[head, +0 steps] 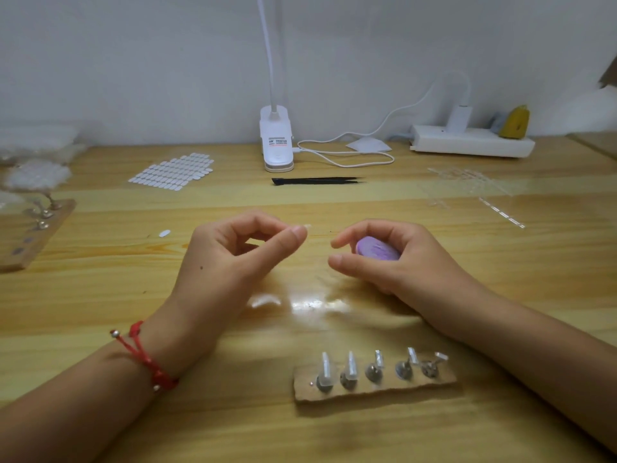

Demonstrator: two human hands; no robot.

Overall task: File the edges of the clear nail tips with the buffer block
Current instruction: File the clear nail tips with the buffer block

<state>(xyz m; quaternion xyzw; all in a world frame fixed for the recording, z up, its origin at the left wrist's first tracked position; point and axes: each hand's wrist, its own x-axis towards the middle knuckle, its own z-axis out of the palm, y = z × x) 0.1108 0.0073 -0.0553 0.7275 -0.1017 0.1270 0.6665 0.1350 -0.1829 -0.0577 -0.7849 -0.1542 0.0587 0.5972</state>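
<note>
The left hand [230, 259] pinches a clear tip [305, 226] between thumb and forefinger, a tight grip, with the faint tip jutting just past the thumb. The right hand [400, 259] curls round the purple buffer [377, 250], grip closed on it, thumb and forefinger loose in front. The two hands sit near each other above the tabletop [100, 295], not touching. Nearer the person, a board [374, 390] carries five more tips on stands. Black tweezers [317, 181] lie beyond the hands.

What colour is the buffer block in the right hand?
Purple, or lilac. The buffer block shows best in the head view, gripped by the right hand.
</note>
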